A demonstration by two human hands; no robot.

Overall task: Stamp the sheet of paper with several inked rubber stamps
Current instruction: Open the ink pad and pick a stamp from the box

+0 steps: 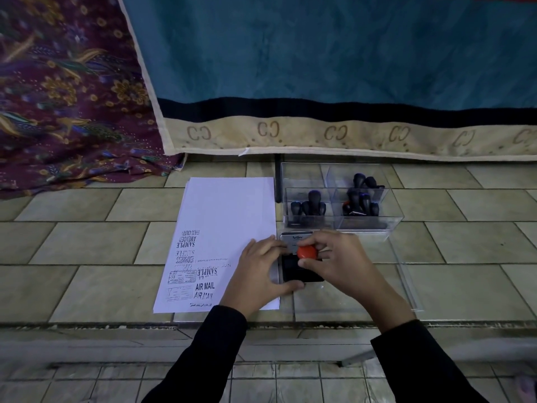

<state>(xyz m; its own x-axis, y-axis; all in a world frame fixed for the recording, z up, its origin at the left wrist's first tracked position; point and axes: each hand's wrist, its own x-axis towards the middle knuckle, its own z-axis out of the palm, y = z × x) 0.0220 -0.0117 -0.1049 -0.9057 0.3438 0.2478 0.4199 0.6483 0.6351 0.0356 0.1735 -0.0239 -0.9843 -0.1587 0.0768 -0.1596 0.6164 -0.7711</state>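
Note:
A white sheet of paper (226,222) lies on the tiled floor, with several black stamp marks on its near left part. To its right sits a black ink pad (296,270) with its lid open. My right hand (340,263) pinches a stamp with a red round knob (307,252), held down over the pad. My left hand (261,274) grips the pad's left edge, thumb at its near corner, and rests partly on the paper.
A clear plastic box (343,219) with compartments holds several dark-handled stamps just beyond the pad. Its clear lid (406,274) lies flat to the right. A teal rug with a beige border (319,135) and patterned purple cloth (66,97) lie farther away.

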